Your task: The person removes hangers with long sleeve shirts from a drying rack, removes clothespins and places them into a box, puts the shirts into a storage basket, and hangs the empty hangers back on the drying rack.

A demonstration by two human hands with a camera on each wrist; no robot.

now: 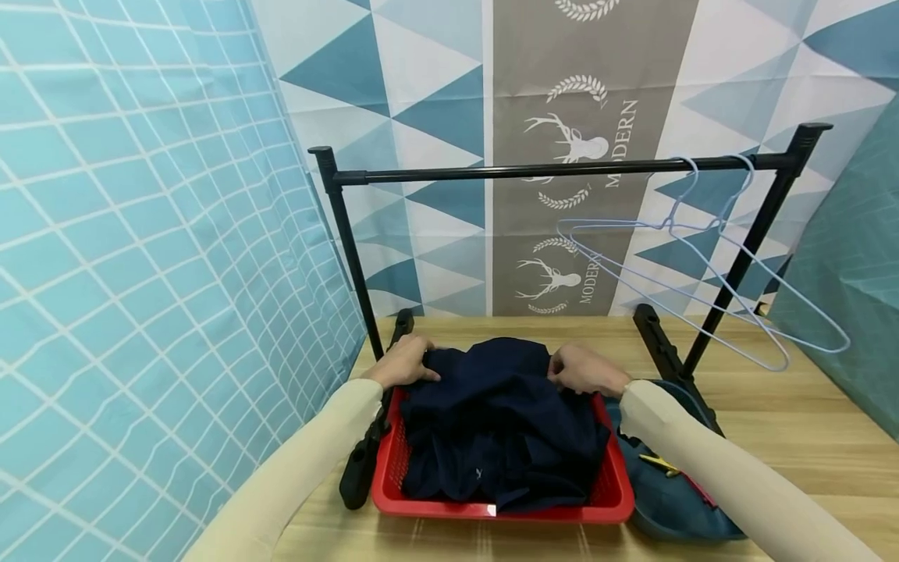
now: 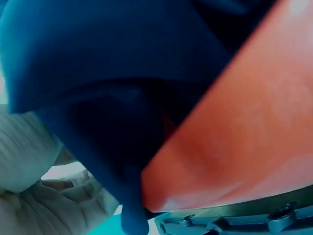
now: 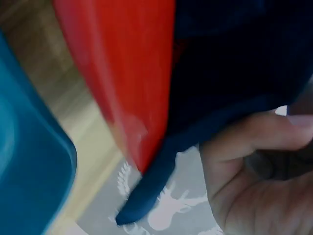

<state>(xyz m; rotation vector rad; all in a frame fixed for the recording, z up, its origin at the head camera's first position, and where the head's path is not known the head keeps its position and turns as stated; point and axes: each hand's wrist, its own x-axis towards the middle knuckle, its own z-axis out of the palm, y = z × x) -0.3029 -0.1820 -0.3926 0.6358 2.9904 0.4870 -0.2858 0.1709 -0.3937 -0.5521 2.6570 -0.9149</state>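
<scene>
A dark navy garment (image 1: 502, 421) with a small white logo lies bunched in a red plastic basket (image 1: 435, 509) and drapes over its far rim. My left hand (image 1: 406, 362) grips the garment's far left edge, thumb pointing inward. On the opposite side my right hand (image 1: 584, 368) pinches the far right edge. In the left wrist view, the cloth (image 2: 107, 54) hangs beside the curled fingers and over the basket wall (image 2: 234, 132). The right wrist view has the thumb and fingers at the cloth's hem (image 3: 215, 125); the garment hides part of the grip.
A black garment rack (image 1: 492, 172) spans behind the basket, its feet on the wooden table (image 1: 801, 468). Two light-blue wire hangers (image 1: 691, 234) hang at its right end. A dark blue basin (image 1: 674, 507) with small coloured items stands right of the basket, partly under my right sleeve.
</scene>
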